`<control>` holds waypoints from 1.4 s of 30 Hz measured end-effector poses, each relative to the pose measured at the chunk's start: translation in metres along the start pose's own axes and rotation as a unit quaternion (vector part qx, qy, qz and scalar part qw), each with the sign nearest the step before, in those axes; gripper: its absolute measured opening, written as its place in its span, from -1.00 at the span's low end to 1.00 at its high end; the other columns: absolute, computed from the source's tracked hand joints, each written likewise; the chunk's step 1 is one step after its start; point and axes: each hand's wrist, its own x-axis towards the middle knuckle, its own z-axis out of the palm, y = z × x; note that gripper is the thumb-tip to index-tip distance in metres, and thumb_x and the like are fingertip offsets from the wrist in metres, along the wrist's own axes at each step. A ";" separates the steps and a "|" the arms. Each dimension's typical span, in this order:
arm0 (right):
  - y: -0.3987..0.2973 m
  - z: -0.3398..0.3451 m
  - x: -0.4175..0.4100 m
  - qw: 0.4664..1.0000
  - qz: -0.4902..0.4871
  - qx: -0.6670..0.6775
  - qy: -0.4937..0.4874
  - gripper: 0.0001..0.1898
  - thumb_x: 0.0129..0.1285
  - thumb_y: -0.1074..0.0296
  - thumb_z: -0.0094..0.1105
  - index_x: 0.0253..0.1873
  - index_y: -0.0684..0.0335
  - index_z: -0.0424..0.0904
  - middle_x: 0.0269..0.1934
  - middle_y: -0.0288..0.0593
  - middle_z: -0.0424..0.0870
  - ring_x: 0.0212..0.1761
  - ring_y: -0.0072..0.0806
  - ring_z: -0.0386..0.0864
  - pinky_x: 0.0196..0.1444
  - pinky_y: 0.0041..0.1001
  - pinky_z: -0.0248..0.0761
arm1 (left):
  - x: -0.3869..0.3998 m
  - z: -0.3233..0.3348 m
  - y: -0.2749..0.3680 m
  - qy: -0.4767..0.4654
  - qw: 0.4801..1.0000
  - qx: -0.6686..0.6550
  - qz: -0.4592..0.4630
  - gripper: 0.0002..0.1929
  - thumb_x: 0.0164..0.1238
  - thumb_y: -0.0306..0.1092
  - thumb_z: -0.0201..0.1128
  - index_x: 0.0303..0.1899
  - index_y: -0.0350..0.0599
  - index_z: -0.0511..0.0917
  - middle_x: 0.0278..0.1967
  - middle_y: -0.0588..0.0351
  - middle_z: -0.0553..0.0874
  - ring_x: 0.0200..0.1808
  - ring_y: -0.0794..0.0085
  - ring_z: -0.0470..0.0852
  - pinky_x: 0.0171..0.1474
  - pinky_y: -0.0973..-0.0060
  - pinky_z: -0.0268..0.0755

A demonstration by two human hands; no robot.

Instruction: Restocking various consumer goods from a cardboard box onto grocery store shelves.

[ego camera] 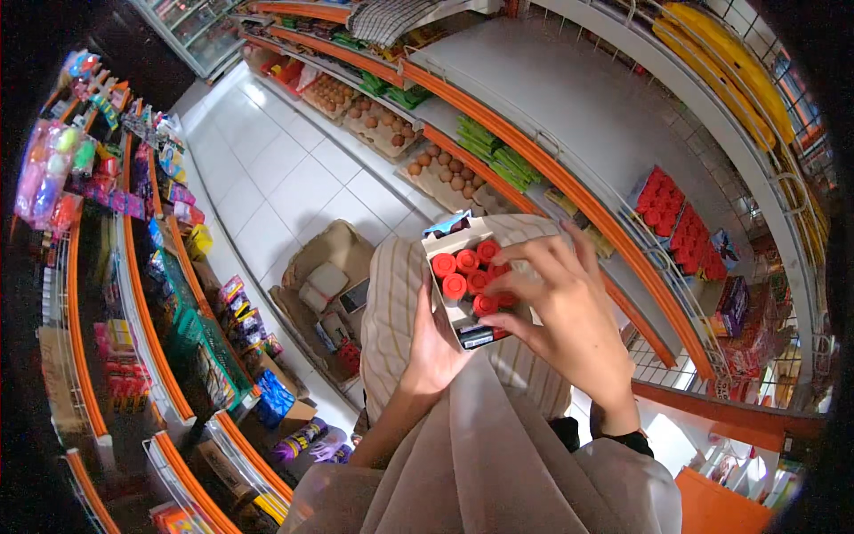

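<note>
My left hand (434,347) holds a small open cardboard box (460,235) from its left side and below, above my lap. Inside stand several red-capped containers (454,286), upright and close together; a gap shows at the box's near left corner. Over the box's right side is my right hand (560,300), its thumb and fingertips at the red caps there. Whether those fingers grip a cap cannot be made out, as they cover part of it. More red-capped items (687,233) stand in rows on the shelf to the right.
An open carton (287,300) with small packs sits on the tiled floor (287,180) at my left. Egg trays (444,177) line the low shelf ahead. An orange-edged shelf (507,133) runs close on the right; stocked shelves with a green basket (200,347) stand on the left.
</note>
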 end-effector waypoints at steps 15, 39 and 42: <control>-0.011 0.051 -0.024 0.993 0.114 0.031 0.022 -0.63 0.03 0.12 0.51 -0.17 0.30 0.75 0.51 0.08 0.21 0.62 0.00 0.01 0.52 0.38 -0.39 | 0.003 0.015 -0.006 0.223 0.960 0.116 0.124 -0.40 0.62 0.16 -0.24 0.45 -0.01 0.29 0.39 0.13 0.46 0.40 0.19 0.43 0.47 0.14 0.23; 0.031 0.018 0.006 0.735 0.222 0.635 -0.088 -0.68 0.39 0.43 0.30 0.13 0.50 0.56 -0.06 -0.05 0.71 -0.12 -0.36 0.77 -0.02 -0.51 0.66 | 0.002 0.002 -0.002 0.067 0.995 0.040 0.055 -0.35 0.62 0.21 -0.31 0.42 -0.06 0.35 0.31 -0.02 0.55 0.29 0.12 0.56 0.34 0.10 0.43; 0.032 0.016 0.006 0.726 0.211 0.646 -0.109 -0.68 0.41 0.43 0.27 0.15 0.49 0.55 -0.05 -0.06 0.71 -0.12 -0.38 0.76 0.01 -0.50 0.66 | 0.001 0.002 -0.001 0.011 0.999 -0.003 0.047 -0.33 0.60 0.25 -0.29 0.44 -0.04 0.32 0.33 -0.02 0.53 0.31 0.13 0.54 0.37 0.09 0.41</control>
